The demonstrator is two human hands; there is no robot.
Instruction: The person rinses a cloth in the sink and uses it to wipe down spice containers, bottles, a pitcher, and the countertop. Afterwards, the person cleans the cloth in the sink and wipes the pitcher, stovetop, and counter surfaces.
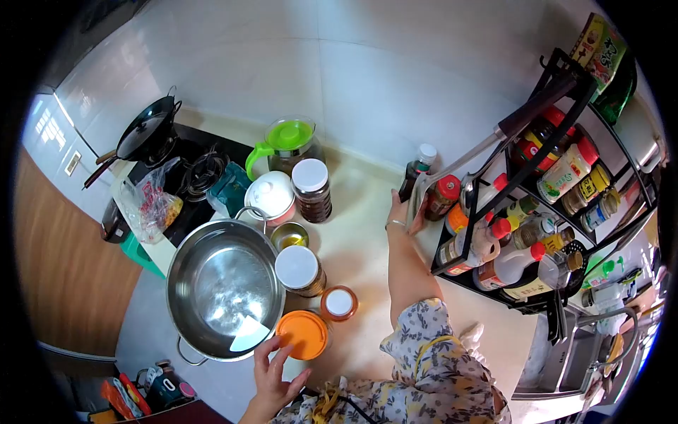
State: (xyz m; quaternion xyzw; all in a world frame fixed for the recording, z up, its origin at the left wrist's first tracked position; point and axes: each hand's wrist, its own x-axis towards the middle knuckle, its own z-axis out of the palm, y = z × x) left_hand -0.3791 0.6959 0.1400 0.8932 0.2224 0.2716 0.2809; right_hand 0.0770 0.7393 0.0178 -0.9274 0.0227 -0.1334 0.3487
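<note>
My left hand (274, 376) has its fingers apart and holds nothing. Its fingertips are at the lower left edge of the orange-lidded jar (302, 335), beside the large steel pot (185, 321). My right hand (400, 209), with a bracelet at the wrist, is closed round the lower part of a dark bottle with a white cap (415, 172), left of the spice rack; some of its fingers are partly hidden. Between my hands stand a small jar with a white-centred lid (339, 303), a white-lidded jar (297, 268) and a small metal cup (289, 236).
A black rack (462, 263) of bottles and jars, with a long-handled utensil (470, 152), fills the right. Behind the pot are another white-lidded jar (311, 185), a green-lidded pitcher (290, 136) and a white lidded pot (270, 196). A wok (147, 131) stands left, a sink (565, 360) lower right.
</note>
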